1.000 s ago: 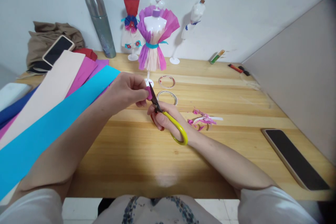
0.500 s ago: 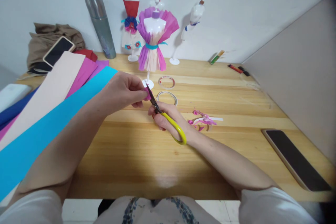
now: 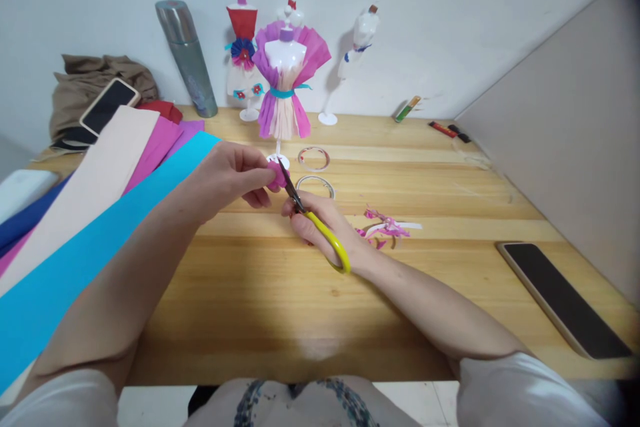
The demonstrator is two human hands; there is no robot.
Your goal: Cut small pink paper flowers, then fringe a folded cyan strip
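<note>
Head view: left hand [image 3: 225, 179] pinches pink paper [image 3: 277, 177]; right hand [image 3: 320, 219] grips scissors [image 3: 326, 233], blades at the paper, near dress stand [image 3: 283, 83]. Looks like trimming; any further snip needs steady paper, fingertips clear.

White wall [image 3: 425, 13] is running behind the wooden table [image 3: 400, 340]. Grey panel [image 3: 565, 93] is rising along the table's right side. Pale floor tiles [image 3: 410, 400] are showing below the front edge. Light is reflecting off the tabletop near that edge.
</note>
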